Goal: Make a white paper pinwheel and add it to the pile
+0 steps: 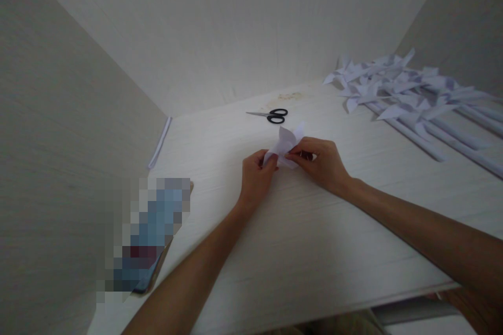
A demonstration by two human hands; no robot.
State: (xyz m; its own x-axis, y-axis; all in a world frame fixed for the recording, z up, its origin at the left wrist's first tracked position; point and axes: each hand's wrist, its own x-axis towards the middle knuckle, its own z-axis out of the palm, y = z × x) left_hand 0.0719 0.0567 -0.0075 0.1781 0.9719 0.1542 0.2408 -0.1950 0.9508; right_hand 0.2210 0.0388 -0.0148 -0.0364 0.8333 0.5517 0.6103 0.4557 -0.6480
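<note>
Between my two hands is a white paper pinwheel (pixel 287 141), its folded blades standing up above the table. My left hand (pixel 255 172) pinches it from the left, thumb on the near side. From the right, my right hand (pixel 320 161) grips the paper near its middle with thumb and fingertips. The fingers hide part of the pinwheel's centre and lower blades. Just beyond it lie scissors (pixel 273 114) with black handles, blades pointing left.
Several finished-looking paper pinwheels on rolled paper sticks (pixel 408 133) are piled at the back right. A rolled paper strip (pixel 160 142) lies by the left wall. A blurred-out phone-like object (pixel 157 267) rests at the left. The table's front edge (pixel 353 305) runs below my arms.
</note>
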